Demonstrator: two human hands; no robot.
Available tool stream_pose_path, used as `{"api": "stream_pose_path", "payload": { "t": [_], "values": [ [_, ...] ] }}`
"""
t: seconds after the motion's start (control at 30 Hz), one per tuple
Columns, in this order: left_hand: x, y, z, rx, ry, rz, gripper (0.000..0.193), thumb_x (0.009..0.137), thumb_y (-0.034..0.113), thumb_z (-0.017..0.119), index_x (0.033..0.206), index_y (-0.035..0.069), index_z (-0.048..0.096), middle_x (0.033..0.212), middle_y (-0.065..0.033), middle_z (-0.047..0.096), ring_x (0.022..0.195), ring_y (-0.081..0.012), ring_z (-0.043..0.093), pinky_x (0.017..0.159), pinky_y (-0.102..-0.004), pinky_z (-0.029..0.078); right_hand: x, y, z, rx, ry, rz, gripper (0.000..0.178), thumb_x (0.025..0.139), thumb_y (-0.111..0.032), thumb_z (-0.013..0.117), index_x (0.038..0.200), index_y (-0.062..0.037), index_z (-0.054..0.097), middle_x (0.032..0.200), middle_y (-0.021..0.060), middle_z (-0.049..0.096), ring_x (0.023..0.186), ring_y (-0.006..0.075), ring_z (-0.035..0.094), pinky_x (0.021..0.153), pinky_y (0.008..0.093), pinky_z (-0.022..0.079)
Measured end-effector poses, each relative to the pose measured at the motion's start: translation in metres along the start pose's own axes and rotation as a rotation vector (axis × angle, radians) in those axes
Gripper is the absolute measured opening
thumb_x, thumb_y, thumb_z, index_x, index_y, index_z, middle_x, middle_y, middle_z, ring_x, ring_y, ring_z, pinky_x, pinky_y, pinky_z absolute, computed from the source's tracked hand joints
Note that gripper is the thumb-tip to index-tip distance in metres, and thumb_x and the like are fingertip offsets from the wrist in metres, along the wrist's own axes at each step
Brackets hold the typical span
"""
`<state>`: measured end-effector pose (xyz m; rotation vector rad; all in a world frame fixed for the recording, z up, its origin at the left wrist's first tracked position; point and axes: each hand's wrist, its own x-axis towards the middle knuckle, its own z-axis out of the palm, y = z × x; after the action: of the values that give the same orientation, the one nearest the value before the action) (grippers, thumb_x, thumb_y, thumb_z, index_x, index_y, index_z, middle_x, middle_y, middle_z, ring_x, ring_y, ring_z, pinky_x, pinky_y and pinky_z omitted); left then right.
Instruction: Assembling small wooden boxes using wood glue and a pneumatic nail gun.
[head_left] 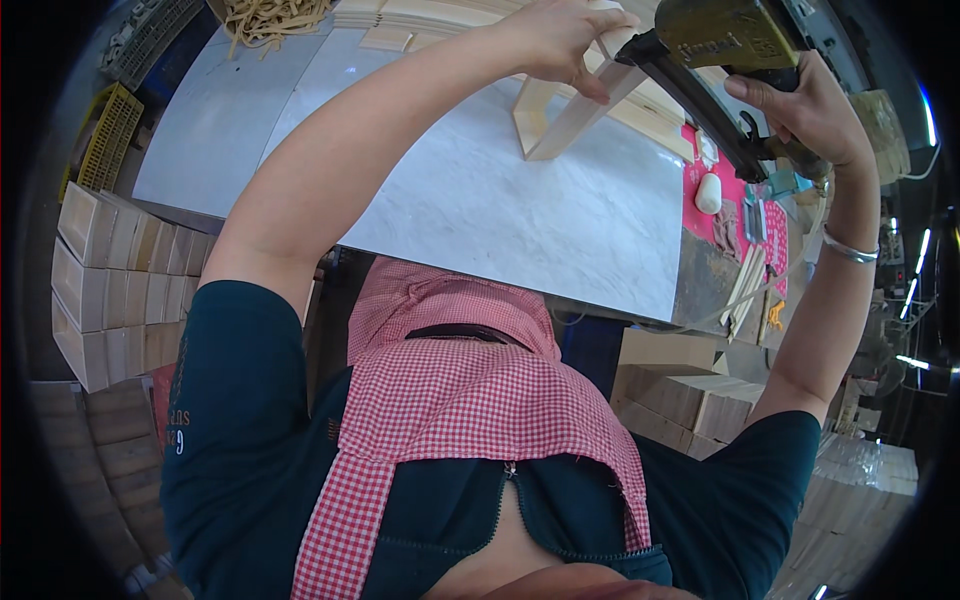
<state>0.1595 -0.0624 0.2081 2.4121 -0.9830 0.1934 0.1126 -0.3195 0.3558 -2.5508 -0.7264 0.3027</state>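
Note:
My left hand (562, 38) grips the top of a pale wooden frame piece (565, 115) that stands on the white marble-patterned worktop (480, 200). My right hand (805, 110) holds a dark, worn nail gun (725, 60) by its handle, its nose pressed against the wood just right of my left fingers. A silver bangle (848, 250) sits on my right wrist. My chest with a red checked apron (450, 400) fills the lower middle.
Stacks of pale wooden boxes (110, 280) stand at the left, more wooden blocks (690, 390) at the lower right. Wooden strips (745, 285) and small items lie on a pink mat (770, 220) at the right. A tangle of pale strips (270, 18) lies at the worktop's far end.

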Motion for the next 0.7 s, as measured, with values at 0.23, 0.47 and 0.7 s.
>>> {"api": "stream_pose_path", "payload": {
  "t": [0.23,0.47,0.7],
  "values": [
    [0.003,-0.001,0.0,-0.034,-0.029,-0.014,0.095,0.068,0.041,0.089,0.148,0.011,0.047,0.131,-0.0221,0.05,0.12,-0.0381,0.051,0.102,-0.0449,0.048,0.001,-0.002,-0.001,0.004,0.0,0.013,0.044,0.089,-0.032,0.08,0.112,0.0023,0.067,0.059,0.0023,0.057,0.037,0.0085,0.043,0.036,0.0198,0.037],
    [0.005,-0.003,0.001,-0.036,0.004,-0.003,0.095,0.067,0.039,0.09,0.147,0.01,0.048,0.133,-0.0216,0.049,0.122,-0.0374,0.05,0.105,-0.0444,0.047,-0.004,-0.005,0.001,-0.07,0.057,0.019,0.038,0.09,-0.029,0.079,0.108,0.0017,0.067,0.059,0.0019,0.057,0.037,0.0087,0.044,0.036,0.0203,0.036],
    [-0.028,-0.048,0.011,-0.021,0.367,0.083,0.084,0.073,0.042,0.083,0.142,0.008,0.051,0.134,-0.0219,0.048,0.122,-0.0379,0.05,0.101,-0.0453,0.048,-0.069,0.032,0.018,-0.075,0.468,0.199,0.043,0.087,-0.026,0.081,0.113,0.0029,0.063,0.08,0.0097,0.069,0.052,0.0118,0.057,0.045,0.0226,0.043]
  ]
}}
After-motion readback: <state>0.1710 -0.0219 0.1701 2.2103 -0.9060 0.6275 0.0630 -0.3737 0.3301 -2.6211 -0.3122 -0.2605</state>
